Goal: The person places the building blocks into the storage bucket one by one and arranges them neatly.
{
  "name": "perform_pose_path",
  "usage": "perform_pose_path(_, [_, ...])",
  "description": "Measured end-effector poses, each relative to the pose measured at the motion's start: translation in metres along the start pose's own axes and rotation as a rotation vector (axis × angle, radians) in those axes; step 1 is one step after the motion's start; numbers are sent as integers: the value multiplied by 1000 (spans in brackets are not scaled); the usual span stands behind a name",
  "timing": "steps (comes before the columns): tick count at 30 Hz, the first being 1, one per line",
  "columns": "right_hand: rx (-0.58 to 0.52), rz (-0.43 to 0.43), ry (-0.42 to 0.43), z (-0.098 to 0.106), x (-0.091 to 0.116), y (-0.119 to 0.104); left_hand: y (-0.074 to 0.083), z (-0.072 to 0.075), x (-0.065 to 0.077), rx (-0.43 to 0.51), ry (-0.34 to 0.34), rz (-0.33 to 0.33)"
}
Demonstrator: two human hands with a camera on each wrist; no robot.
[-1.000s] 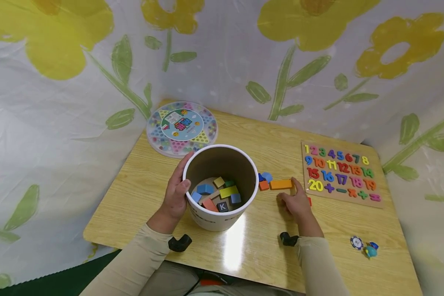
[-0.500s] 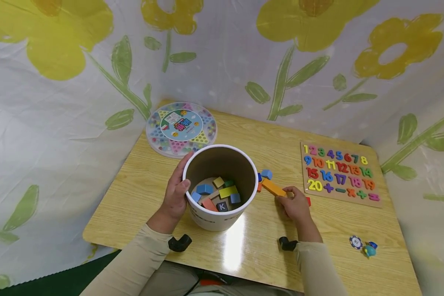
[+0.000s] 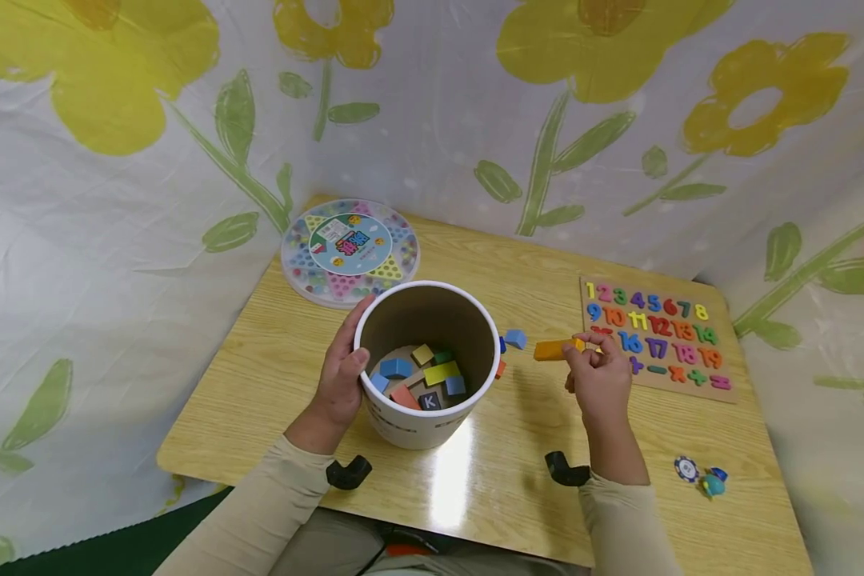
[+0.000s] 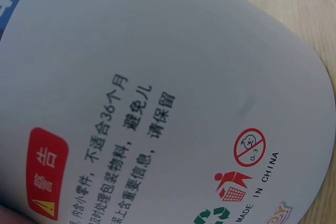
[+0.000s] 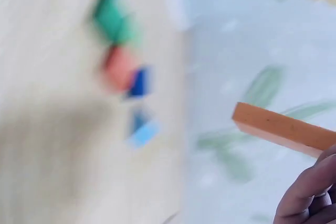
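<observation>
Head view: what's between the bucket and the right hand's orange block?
In the head view: light blue block; nearer the bucket, dark blue block and red-orange block, both partly hidden by it.

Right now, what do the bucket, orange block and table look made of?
Bucket: coated cardboard or plastic, can't tell which; smooth, printed white outside, brownish inside.
Orange block: probably painted wood, low sheen; crisp edges, even colour.
Table: wood or wood-look laminate, glossy; grain and a bright reflection.
</observation>
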State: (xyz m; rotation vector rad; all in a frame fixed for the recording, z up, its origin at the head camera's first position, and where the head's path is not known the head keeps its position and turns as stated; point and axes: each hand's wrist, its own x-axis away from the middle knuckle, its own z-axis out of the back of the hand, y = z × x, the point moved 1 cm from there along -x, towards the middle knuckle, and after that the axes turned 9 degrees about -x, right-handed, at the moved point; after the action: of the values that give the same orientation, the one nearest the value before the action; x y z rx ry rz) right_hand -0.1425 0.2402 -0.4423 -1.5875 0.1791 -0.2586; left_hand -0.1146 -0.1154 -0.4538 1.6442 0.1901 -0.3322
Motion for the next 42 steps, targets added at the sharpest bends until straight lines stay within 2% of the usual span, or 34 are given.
perform_pose_path(5, [-316,133,-78,-21,15,-47,-1,0,0,7,-4,-14])
perform_pose_path(8, [-405,161,-161,-35,25,-64,-1,1,0,2,-5,-15])
perform_pose_path(12, [-402,134,-248,-51,36,-72,-2,2,0,-12,-5,-5])
perform_pose_path(16, [-359,87,-316,-63,44,-68,-1,1,0,6,-3,-6])
perform_pose_path(23, [-315,87,-425,-65,49,-59,0,1,0,36,-5,-26])
perform_pose_path(28, [-284,80,-375,-45,47,-47,-2,1,0,22,-4,-18])
perform_pose_path(33, [-197,16,-272,-6,41,-21,-2,0,-1,10,-7,-20])
perform_pose_path(36, [-170,-54,-189,21,37,0,-1,0,0,11,-6,-22])
perform_pose_path(42, [-109,-265,-12,71,35,41,-2,0,-1,16,-4,-21])
